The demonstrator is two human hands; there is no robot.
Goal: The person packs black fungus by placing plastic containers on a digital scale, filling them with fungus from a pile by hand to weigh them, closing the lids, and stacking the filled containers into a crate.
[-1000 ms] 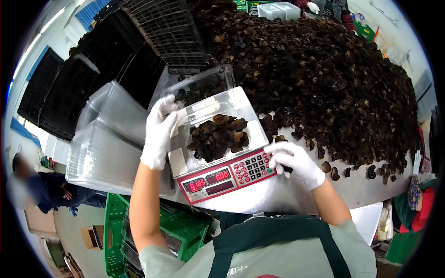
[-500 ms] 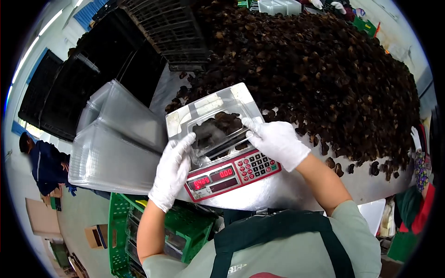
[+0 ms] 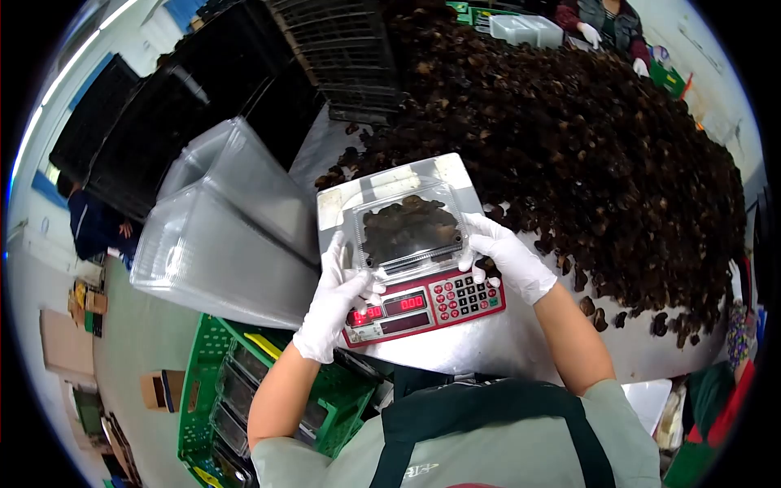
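A clear plastic box (image 3: 409, 230) with its lid down holds dark dried mushroom-like pieces and rests on the scale's metal plate (image 3: 342, 205). My left hand (image 3: 335, 294), in a white glove, touches the box's near left corner with its fingers apart. At the box's right edge, my gloved right hand (image 3: 503, 254) has fingers curled round the near right corner. The red scale panel (image 3: 425, 306) shows lit digits, partly covered by my left hand. Behind and right of the scale lies a large heap of dark pieces (image 3: 586, 154).
Nested clear boxes (image 3: 236, 236) stand left of the scale. Black crates (image 3: 346, 65) rise behind them. A green crate (image 3: 203, 366) with packed boxes sits below the table's left edge. People stand at the far left, top right and right edge.
The clear lid went from the far left of the scale onto the box and now lies flat over it. Both hands moved to the near corners. The view has shifted a little.
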